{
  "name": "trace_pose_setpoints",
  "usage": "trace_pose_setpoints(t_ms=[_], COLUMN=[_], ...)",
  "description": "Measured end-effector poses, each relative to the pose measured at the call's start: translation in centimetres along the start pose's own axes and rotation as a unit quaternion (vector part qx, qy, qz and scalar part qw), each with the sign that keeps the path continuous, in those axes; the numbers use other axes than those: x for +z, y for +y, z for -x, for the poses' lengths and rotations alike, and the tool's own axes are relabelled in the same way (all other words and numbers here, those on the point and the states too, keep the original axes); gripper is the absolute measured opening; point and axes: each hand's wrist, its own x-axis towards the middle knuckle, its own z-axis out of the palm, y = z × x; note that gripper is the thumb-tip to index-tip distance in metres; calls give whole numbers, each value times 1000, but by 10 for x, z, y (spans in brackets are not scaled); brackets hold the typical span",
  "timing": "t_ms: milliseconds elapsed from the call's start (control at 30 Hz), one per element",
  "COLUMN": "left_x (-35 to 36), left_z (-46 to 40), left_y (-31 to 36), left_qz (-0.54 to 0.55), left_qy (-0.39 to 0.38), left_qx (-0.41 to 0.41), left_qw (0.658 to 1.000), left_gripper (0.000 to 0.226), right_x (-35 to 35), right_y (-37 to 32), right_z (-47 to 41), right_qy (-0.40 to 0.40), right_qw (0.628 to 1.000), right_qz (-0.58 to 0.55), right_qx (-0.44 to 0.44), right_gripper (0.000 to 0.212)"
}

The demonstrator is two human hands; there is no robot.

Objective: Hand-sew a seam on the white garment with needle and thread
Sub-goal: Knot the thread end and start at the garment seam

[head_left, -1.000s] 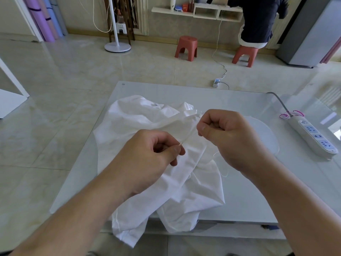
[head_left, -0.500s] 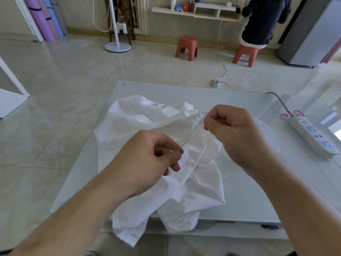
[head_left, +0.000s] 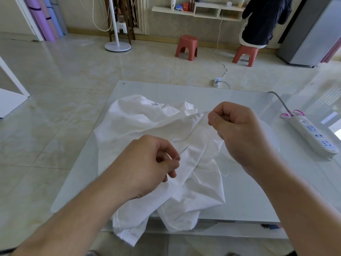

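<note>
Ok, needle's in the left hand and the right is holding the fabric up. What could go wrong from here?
1. The needle is pinched only at its end by the left hand, tip toward the raised fold, so a slip could prick the right hand.
2. Loose thread loops beneath the right hand and might snag or knot.
3. The white garment hangs over the table edge and could slide, dragging the seam.

Garment (head_left: 147, 122) is lying on the desk (head_left: 249, 191), its near edge hanging over the front. Power strip (head_left: 313, 134) is sitting at the desk's right side. Behind the desk, two stools (head_left: 186, 45) are standing on the floor, with a seated person (head_left: 263, 19) possibly on the right one.
</note>
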Motion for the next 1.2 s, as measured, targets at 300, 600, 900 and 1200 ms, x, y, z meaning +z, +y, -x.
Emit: trace_pose_setpoints(t_ms=[300,600,900,1200], left_x=[0,0,-2,-4], left_z=[0,-4,-4,-5], left_y=[-4,-8,-9,-8], left_qz=[-76,-120,-101,-91], left_qy=[-16,-3,3,-20], left_qx=[-26,-42,-45,-40], left_qw=[997,992,994,995], left_gripper=[13,16,17,11], right_x=[0,2,2,0], right_y=[2,5,8,7], right_z=[-2,-5,-7,-8], right_qy=[17,46,80,95], right_qw=[1000,998,996,995], right_qz=[-19,-30,-15,-11], right_qx=[-6,-5,21,28], right_gripper=[24,24,25,23])
